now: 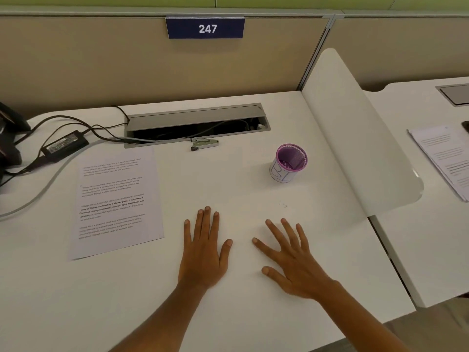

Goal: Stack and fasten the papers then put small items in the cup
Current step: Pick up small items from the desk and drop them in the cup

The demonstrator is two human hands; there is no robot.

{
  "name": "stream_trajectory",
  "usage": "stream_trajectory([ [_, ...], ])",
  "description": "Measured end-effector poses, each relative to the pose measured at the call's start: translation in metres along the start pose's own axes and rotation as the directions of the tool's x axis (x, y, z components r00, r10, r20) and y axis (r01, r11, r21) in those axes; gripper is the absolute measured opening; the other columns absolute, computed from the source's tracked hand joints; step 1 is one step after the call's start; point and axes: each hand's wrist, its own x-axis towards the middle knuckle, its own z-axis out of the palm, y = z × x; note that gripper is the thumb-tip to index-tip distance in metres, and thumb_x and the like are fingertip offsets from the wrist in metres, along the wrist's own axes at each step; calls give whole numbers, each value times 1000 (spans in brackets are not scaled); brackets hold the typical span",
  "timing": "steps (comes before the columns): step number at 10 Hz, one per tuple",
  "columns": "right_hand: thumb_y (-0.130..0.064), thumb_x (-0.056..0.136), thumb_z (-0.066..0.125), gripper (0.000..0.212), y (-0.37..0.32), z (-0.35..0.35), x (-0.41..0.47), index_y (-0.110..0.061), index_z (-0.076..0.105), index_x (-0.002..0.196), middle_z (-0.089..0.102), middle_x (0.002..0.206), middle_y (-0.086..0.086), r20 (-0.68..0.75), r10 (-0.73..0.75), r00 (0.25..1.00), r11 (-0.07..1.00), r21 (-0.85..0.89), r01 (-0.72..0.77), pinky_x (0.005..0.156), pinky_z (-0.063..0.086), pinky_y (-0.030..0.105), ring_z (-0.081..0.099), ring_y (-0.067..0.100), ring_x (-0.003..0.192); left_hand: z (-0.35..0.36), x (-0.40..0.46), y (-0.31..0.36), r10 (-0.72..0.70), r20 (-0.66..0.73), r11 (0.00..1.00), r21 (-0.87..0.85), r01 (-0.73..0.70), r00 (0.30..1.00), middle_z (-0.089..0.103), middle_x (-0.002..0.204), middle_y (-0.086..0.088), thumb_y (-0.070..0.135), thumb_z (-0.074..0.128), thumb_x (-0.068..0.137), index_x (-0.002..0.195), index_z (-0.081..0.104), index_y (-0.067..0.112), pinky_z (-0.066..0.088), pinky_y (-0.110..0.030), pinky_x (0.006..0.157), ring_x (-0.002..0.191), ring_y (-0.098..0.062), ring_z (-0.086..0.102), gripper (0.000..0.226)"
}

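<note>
A printed paper stack (116, 201) lies flat on the white desk (228, 189), left of centre. A small grey stapler (204, 144) rests at the front edge of the cable tray. A purple mesh cup (289, 162) with a white label stands upright at the right; small items show at its bottom. My left hand (204, 250) and my right hand (291, 257) lie flat, palms down, fingers spread, on the desk near the front. Both hold nothing. The paper is to the left of my left hand, apart from it.
An open cable tray (198, 128) runs along the back. A black power adapter (64, 146) and cables (76, 123) lie at the back left. A white divider panel (355, 138) bounds the desk on the right; beyond it more papers (444, 158) lie on the neighbouring desk.
</note>
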Motion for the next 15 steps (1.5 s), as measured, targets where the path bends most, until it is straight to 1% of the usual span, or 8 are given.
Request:
stream_trajectory([
  [1, -67, 106, 23, 66, 9, 5, 4, -47, 0, 164, -15, 176, 2, 30, 62, 998, 997, -52, -60, 126, 1, 69, -17, 37, 161, 1, 0, 0, 2, -9, 1000, -14, -2, 1000, -1, 181, -8, 58, 20, 109, 171, 7, 17, 10, -61, 134, 168, -26, -3, 77],
  [7, -67, 104, 12, 69, 52, 5, 44, -38, 7, 167, -6, 177, 3, -44, 361, 932, 931, -37, -362, 125, 7, 68, -3, 34, 163, 1, -1, 0, 7, -19, 1000, -14, -7, 1000, -3, 181, -8, 59, 17, 109, 171, 6, 17, 10, -60, 134, 168, -25, -4, 76],
  [8, -69, 102, 21, 76, 37, 9, 31, -33, 6, 168, -6, 177, 3, -115, 407, 906, 913, 16, -408, 126, 4, 68, -5, 34, 163, 1, 0, 0, 7, -29, 999, -33, -8, 1000, 0, 181, -8, 57, 22, 109, 171, 9, 16, 11, -61, 134, 168, -25, -2, 75],
  [9, -74, 100, 23, 91, 13, 25, 19, -17, 2, 168, -13, 176, 3, -100, 586, 804, 811, 76, -581, 127, 1, 66, -7, 32, 163, 1, 0, 0, 6, -30, 1000, -25, -6, 1000, 0, 181, -8, 58, 19, 109, 171, 9, 17, 10, -60, 134, 168, -25, -3, 75],
  [10, -77, 98, 18, 99, -3, 34, 22, -8, 0, 167, -21, 175, 2, -40, 665, 746, 744, 122, -657, 127, 1, 65, -5, 33, 163, 2, 0, 0, 4, -27, 1000, -16, -5, 1000, -1, 181, -8, 57, 21, 109, 171, 7, 17, 10, -60, 134, 168, -25, -4, 75],
  [12, -78, 98, 15, 103, -21, 22, 60, -3, -8, 165, -24, 174, 3, -5, 713, 701, 686, 211, -696, 128, -2, 64, -8, 32, 163, 2, 0, 0, 3, -24, 1000, -16, -3, 1000, -2, 181, -8, 57, 23, 109, 171, 8, 16, 10, -60, 134, 168, -24, -4, 76],
  [13, -77, 98, 14, 102, -21, 18, 79, -3, 0, 166, -19, 175, 6, -14, 731, 683, 666, 237, -708, 127, 1, 65, -2, 34, 163, 1, 0, 0, -2, -17, 1000, -5, 2, 1000, -2, 181, -7, 60, 14, 108, 171, 7, 17, 9, -60, 134, 168, -24, -5, 77],
  [15, -76, 98, 14, 95, -5, 18, 84, -14, -7, 167, -24, 174, -2, -2, 720, 694, 664, 292, -688, 127, -6, 65, -11, 31, 163, 1, -1, 0, 4, -29, 1000, -20, -4, 1000, -2, 181, -7, 58, 18, 109, 172, 7, 17, 10, -59, 134, 168, -23, -5, 75],
])
